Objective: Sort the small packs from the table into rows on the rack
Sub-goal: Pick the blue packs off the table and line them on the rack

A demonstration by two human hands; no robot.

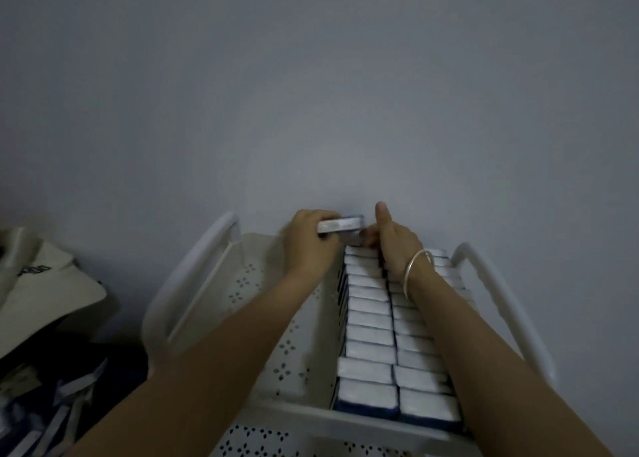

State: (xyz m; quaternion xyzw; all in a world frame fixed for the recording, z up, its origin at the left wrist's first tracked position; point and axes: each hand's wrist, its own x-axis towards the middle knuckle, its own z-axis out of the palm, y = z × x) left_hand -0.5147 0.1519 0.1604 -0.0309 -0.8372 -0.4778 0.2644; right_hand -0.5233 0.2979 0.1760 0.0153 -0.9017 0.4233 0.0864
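Observation:
A white rack (pixel 221 277) with a perforated floor stands against the wall. Two rows of small white-and-blue packs (pixel 370 322) fill its right half, standing on edge. My left hand (pixel 307 245) grips one pack (pixel 342 224) at the far end of the rack, just above the left row. My right hand (pixel 394 239) rests beside it on the far end of the rows, thumb pointing up, its fingertips hidden behind the pack. A silver bangle (pixel 416 266) circles my right wrist.
The left half of the rack floor (pixel 249 283) is bare. A lower rack tier (pixel 256 439) shows at the bottom edge. At the left lies a pile of loose packs (pixel 52 408) under a pale cloth (pixel 45 283). A grey wall (pixel 311 93) stands behind.

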